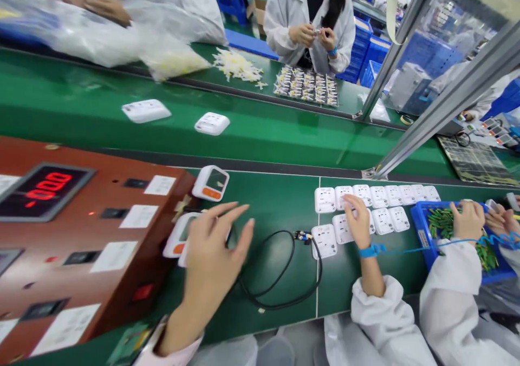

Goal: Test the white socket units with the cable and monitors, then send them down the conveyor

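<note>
My left hand (215, 252) is open, thumb apart and fingers stretched, slightly blurred. It hovers over a white device with an orange panel (177, 247), which it partly hides; I cannot tell whether they touch. A second white device with a dark screen and orange panel (210, 183) lies just beyond my fingertips, against the brown-red box (122, 285). To the right of my hand, a looped black cable (280, 305) rests on the green tabletop, its metal-ended connector (301, 236) near a white socket unit (324, 241). My right hand is out of view.
A co-worker's hand with a blue wrist strap (357, 222) touches the rows of white socket units (393, 195). More hands work at a blue tray (422, 236) of green-yellow parts. Two white units (146, 111) lie on the green strip beyond. A metal post (439, 100) slants up at right.
</note>
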`<state>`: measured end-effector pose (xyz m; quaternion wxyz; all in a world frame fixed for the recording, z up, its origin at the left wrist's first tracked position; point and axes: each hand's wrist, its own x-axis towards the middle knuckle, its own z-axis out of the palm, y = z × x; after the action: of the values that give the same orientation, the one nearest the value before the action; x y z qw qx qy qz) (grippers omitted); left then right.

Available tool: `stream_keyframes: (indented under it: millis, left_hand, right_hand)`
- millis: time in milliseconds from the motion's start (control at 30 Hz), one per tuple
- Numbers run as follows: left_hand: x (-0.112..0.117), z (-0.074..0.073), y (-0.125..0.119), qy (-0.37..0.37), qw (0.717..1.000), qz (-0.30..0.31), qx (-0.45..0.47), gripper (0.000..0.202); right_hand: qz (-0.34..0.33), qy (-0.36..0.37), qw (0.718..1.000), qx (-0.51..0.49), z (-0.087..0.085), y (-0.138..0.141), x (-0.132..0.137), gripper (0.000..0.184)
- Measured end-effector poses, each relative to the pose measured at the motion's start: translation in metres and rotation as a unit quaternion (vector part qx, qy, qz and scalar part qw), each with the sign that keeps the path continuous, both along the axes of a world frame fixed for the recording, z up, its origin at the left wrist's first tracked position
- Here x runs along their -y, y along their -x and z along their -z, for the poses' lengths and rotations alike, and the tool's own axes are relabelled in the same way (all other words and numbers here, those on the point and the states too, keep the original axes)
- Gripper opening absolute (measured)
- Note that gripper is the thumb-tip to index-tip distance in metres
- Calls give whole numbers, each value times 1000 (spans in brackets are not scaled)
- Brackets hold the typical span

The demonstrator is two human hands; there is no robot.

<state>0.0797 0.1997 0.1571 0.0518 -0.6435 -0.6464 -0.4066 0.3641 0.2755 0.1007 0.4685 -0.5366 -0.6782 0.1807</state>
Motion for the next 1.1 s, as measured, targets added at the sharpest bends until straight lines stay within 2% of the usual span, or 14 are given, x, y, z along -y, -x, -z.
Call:
stream_keyframes:
  millis: [67, 167, 200, 267, 367, 467, 533, 667, 767, 867, 933, 1000, 1033, 1100]
  left_hand:
    - [-10, 8, -23, 41, 991, 125, 3, 27]
    - [-20, 27, -65, 143, 949, 279, -41, 40]
    - [-20, 34, -79, 167, 932, 314, -66, 50]
    - [-16, 46, -101, 192, 912, 345, -116, 70]
    - [-5, 60, -110, 195, 918, 313, -145, 81]
    - [9, 68, -95, 182, 938, 269, -123, 73]
    - [21, 69, -80, 173, 948, 242, -112, 70]
    - [49, 72, -60, 160, 961, 196, -111, 71]
    - [61, 77, -56, 152, 961, 196, -123, 63]
    - [56, 80, -54, 132, 959, 212, -132, 51]
    - [43, 79, -52, 127, 960, 215, -124, 46]
    - [25, 76, -47, 125, 961, 218, -117, 45]
    - [15, 73, -45, 123, 960, 221, -118, 44]
    - [-5, 68, -42, 126, 957, 226, -133, 45]
  right_hand:
    - [56, -24, 997, 45, 8, -40, 4, 32]
    - [106, -7, 980, 170, 13, -92, 14, 42]
    - [109, 7, 969, 220, 11, -103, 19, 45]
    - [85, 31, 946, 311, 5, -112, 27, 53]
    - [-18, 38, 917, 396, -4, -90, 39, 72]
    - [-145, 32, 892, 428, -6, -49, 47, 85]
    - [-184, 28, 884, 428, -4, -25, 48, 85]
    - [-161, 32, 894, 417, 2, 8, 37, 83]
    - [-145, 30, 902, 406, 6, 37, 22, 83]
    - [-145, 26, 909, 390, 5, 68, 3, 85]
    - [-173, 43, 915, 362, -1, 76, -12, 82]
    - [-173, 72, 928, 323, -12, 64, -26, 71]
    - [-146, 86, 937, 306, -18, 49, -30, 65]
    - [-30, 107, 948, 297, -28, 6, -33, 56]
